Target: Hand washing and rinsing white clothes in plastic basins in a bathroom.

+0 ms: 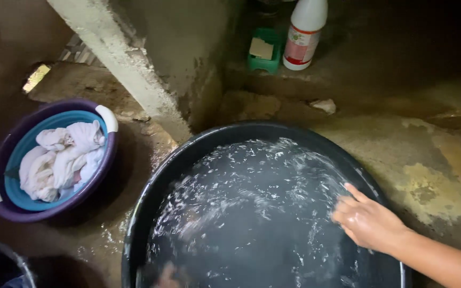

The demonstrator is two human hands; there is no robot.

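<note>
Reaching in from the right side of the black tub [134, 224], the right hand [368, 221] rests on the churning, foamy water [252, 202], its fingers [354, 192] held close together and stretched out flat toward the tub's far rim, clamped on nothing. The water lies to the left of those fingers and spreads across the whole round tub, so it has no long axis to speak of. At the tub's near edge a blurred pale shape shows under the surface; it may be the left hand, but I cannot tell, nor how its fingers stand. Left of the tub sits a purple basin [6, 213] with a blue liner, holding wrung white cloth [62, 160]. Behind the tub a concrete pillar [134, 64] rises, and beyond it stand a white bottle [305, 32] and a green soap holder [265, 50]. Nothing blocks the right hand's way.
</note>
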